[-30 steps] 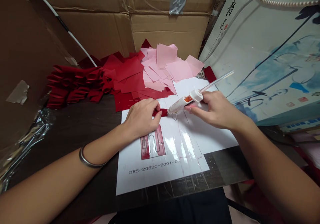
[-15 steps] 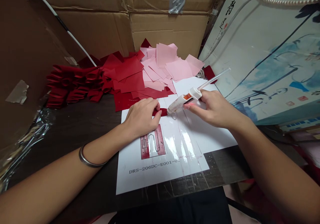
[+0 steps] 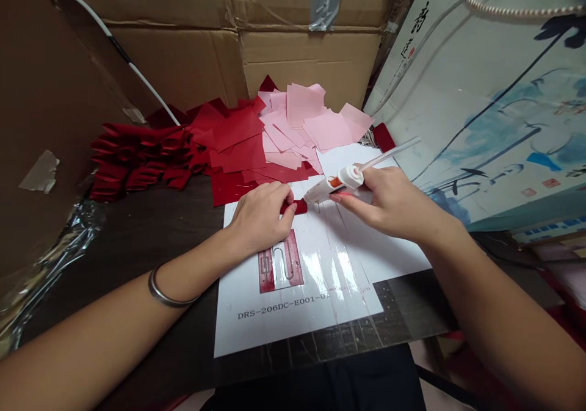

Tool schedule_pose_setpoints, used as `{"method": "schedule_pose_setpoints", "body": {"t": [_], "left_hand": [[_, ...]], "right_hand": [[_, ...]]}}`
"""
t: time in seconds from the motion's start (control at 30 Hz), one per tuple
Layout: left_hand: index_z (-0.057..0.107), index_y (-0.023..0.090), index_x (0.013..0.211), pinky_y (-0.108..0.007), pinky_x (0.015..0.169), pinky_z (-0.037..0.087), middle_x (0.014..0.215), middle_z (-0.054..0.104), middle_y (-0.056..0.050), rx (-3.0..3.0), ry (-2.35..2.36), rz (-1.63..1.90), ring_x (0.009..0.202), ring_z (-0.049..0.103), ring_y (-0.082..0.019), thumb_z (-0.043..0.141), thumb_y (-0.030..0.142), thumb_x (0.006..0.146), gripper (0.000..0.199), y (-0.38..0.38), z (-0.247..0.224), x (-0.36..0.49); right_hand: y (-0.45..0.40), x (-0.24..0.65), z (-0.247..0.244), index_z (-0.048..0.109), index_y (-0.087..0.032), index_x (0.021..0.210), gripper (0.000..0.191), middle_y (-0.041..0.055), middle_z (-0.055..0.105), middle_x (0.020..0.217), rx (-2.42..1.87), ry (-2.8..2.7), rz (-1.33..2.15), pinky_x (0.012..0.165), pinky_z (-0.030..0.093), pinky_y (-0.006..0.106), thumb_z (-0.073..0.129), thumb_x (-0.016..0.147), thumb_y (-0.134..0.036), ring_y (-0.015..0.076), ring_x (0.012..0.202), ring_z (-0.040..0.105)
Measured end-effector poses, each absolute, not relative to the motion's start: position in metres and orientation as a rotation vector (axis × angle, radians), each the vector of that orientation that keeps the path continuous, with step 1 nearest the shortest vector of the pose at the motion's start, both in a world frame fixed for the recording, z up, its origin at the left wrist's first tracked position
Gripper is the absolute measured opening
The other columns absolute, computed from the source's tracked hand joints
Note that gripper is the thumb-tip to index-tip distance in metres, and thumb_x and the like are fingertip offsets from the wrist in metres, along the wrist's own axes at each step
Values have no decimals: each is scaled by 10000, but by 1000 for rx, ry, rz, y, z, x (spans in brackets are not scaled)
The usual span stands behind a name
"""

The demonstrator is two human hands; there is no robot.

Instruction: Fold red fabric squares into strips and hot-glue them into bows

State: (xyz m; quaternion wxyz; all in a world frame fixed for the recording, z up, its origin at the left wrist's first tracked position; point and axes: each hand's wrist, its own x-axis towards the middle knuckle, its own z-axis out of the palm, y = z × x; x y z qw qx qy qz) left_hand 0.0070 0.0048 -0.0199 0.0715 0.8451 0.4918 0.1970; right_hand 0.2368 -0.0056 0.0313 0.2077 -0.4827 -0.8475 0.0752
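My left hand (image 3: 264,215) rests over the white paper sheet (image 3: 293,331), its fingers pinched on a small folded red fabric piece (image 3: 300,206). Most of that piece is hidden under the fingers. In my right hand (image 3: 389,200) is a white hot glue gun (image 3: 336,183), with a clear glue stick (image 3: 389,153) poking out of its back end. The gun's nozzle meets the right end of the red piece. Below my left hand, the sheet bears a printed picture of a red and white rectangle (image 3: 280,264) and a line of print.
Loose red squares (image 3: 238,136) and pink squares (image 3: 306,115) are heaped at the back. Folded red pieces (image 3: 137,157) are stacked at the left. Cardboard (image 3: 311,57) walls the rear, a painted panel (image 3: 494,105) the right. A white cable (image 3: 141,78) hangs at left.
The glue gun's rear has dipped slightly and its body has shifted a little left, with the nozzle at the red piece's end. My left hand keeps its pinch. The camera view has shifted slightly.
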Motion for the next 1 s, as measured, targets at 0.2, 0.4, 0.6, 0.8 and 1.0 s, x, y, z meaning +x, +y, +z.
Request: {"method": "schedule_pose_setpoints", "body": {"t": [0.2, 0.4, 0.6, 0.8, 1.0], "left_hand": [[541, 182, 814, -338, 647, 397, 775, 594, -37, 2539, 1485, 585, 731, 549, -204, 513, 260, 865, 98, 5, -19, 7], [539, 183, 815, -333, 655, 398, 789, 601, -38, 2555, 1486, 593, 740, 547, -201, 512, 261, 867, 97, 5, -20, 7], [536, 183, 816, -321, 618, 375, 799, 592, -36, 2545, 1485, 654, 730, 540, -190, 478, 246, 888, 112, 4, -19, 6], [542, 181, 873, -319, 637, 391, 849, 579, -42, 2561, 1458, 747, 765, 527, -187, 499, 238, 869, 72, 2, -16, 6], [573, 176, 981, -337, 658, 403, 1004, 623, -67, 2658, 1436, 698, 871, 496, -233, 517, 180, 754, 234, 0, -13, 7]], "right_hand": [[-6, 237, 34, 450, -205, 714, 289, 1, 506, 602, -1339, -2375, 211, 554, 275, 306, 564, 876, -417, 142, 545, 413], [-6, 238, 33, 449, -207, 687, 315, -1, 511, 585, -1376, -2313, 229, 535, 273, 301, 579, 869, -429, 136, 539, 414], [-1, 253, 37, 589, -198, 690, 296, 0, 508, 596, -1501, -2089, 360, 503, 278, 303, 617, 842, -450, 128, 518, 404], [21, 270, 22, 645, -174, 870, 291, 59, 674, 818, -1494, -1688, 667, 581, 435, 317, 643, 824, -462, 154, 619, 567], [41, 278, 3, 628, -157, 843, 280, 49, 657, 747, -1523, -1530, 766, 566, 408, 294, 639, 805, -434, 152, 638, 564]]}}
